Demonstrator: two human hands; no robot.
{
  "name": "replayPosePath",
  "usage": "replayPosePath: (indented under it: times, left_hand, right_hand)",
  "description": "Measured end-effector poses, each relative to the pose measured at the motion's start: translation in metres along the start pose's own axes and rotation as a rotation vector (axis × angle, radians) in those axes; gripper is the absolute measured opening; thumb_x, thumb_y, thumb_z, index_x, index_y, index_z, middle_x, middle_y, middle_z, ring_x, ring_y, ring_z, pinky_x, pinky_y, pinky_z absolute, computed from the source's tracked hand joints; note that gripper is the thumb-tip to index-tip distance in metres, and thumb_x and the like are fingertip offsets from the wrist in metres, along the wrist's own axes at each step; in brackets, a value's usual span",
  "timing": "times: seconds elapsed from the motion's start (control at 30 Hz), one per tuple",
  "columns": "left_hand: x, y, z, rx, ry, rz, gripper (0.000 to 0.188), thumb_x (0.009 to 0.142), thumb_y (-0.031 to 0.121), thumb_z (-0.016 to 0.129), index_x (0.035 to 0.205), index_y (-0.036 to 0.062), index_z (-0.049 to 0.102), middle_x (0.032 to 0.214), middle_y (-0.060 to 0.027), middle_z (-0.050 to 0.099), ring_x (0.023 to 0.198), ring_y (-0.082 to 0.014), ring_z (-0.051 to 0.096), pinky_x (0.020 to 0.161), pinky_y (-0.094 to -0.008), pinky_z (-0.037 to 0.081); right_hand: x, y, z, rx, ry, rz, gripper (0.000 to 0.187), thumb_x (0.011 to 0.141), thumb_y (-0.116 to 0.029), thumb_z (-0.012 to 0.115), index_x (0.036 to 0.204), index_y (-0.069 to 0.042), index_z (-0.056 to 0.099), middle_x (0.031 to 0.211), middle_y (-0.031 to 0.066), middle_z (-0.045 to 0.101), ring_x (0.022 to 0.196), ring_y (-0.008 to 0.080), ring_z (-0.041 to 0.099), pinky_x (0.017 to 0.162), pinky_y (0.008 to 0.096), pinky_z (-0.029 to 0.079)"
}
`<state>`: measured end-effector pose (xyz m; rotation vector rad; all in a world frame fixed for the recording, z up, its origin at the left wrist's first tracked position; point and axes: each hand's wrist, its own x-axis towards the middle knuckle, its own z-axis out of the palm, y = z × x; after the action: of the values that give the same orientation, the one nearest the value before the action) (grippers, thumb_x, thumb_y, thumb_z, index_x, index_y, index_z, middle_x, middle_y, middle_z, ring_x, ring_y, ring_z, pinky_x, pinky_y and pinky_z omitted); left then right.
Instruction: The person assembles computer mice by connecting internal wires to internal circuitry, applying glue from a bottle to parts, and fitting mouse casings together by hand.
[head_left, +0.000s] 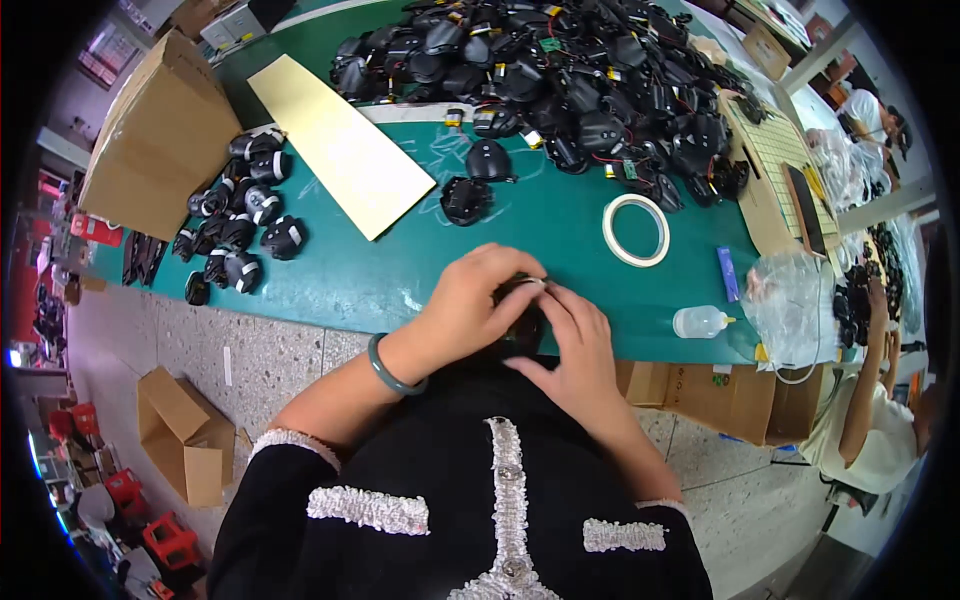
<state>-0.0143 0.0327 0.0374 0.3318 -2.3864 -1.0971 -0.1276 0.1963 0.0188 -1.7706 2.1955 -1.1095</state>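
At the front edge of the green table my left hand (470,305) and my right hand (580,345) come together around a dark rounded plastic part (520,328). Most of that part is hidden behind my fingers. My left thumb and index finger pinch at its top, where a small pale bit shows between the fingertips of both hands. The fingers of my right hand curl along its right side. Just beyond my hands lie a round black housing with its inside showing (466,201) and a smooth black shell (488,160).
A big heap of black housings (600,90) with wires and small batteries fills the far side. Left stand a cardboard box (160,140), finished-looking black units (240,230) and a pale board (340,145). Right lie a tape roll (637,230), a squeeze bottle (700,322) and a plastic bag (790,300).
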Motion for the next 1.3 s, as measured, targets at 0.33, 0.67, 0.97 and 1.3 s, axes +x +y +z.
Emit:
replayPosePath:
  times: [0.33, 0.67, 0.97, 1.3]
  left_hand:
    - [-0.033, -0.073, -0.111, 1.000, -0.140, -0.045, 0.042, 0.081, 0.006, 0.064, 0.123, 0.0034, 0.059, 0.119, -0.0150, 0.065, 0.111, -0.0325, 0.061, 0.103, -0.0433, 0.044]
    - [-0.019, -0.025, -0.129, 0.547, 0.060, 0.303, 0.031, 0.075, -0.005, 0.063, 0.104, 0.0059, 0.066, 0.099, -0.0090, 0.068, 0.094, -0.0294, 0.064, 0.091, -0.0401, 0.047]
    - [-0.001, -0.020, -0.141, -0.152, -0.066, -0.035, 0.015, 0.091, 0.012, 0.069, 0.094, -0.0028, 0.069, 0.089, -0.0107, 0.070, 0.084, -0.0209, 0.066, 0.079, -0.0322, 0.050]
    - [0.007, -0.025, -0.128, -0.395, -0.086, -0.223, 0.017, 0.098, 0.012, 0.060, 0.096, -0.0038, 0.067, 0.084, -0.0041, 0.067, 0.083, -0.0095, 0.058, 0.076, -0.0265, 0.048]
  right_hand:
    - [0.032, 0.023, -0.007, -0.005, 0.100, -0.006, 0.034, 0.077, -0.016, 0.077, 0.108, -0.006, 0.068, 0.114, 0.0090, 0.063, 0.105, 0.0297, 0.058, 0.089, 0.0421, 0.044]
    - [0.111, -0.052, 0.040, 0.106, 0.179, -0.327, 0.042, 0.076, -0.017, 0.080, 0.114, -0.007, 0.067, 0.119, 0.0123, 0.064, 0.105, 0.0323, 0.061, 0.098, 0.0442, 0.045]
    - [0.115, -0.051, 0.044, 0.931, -0.108, 0.219, 0.012, 0.092, -0.009, 0.069, 0.100, 0.000, 0.067, 0.088, 0.0042, 0.070, 0.086, 0.0107, 0.065, 0.076, 0.0264, 0.051]
    - [0.110, -0.053, 0.026, 0.669, 0.175, 0.011, 0.023, 0.083, 0.002, 0.074, 0.105, 0.000, 0.068, 0.088, 0.0073, 0.069, 0.080, 0.0117, 0.066, 0.077, 0.0261, 0.054]
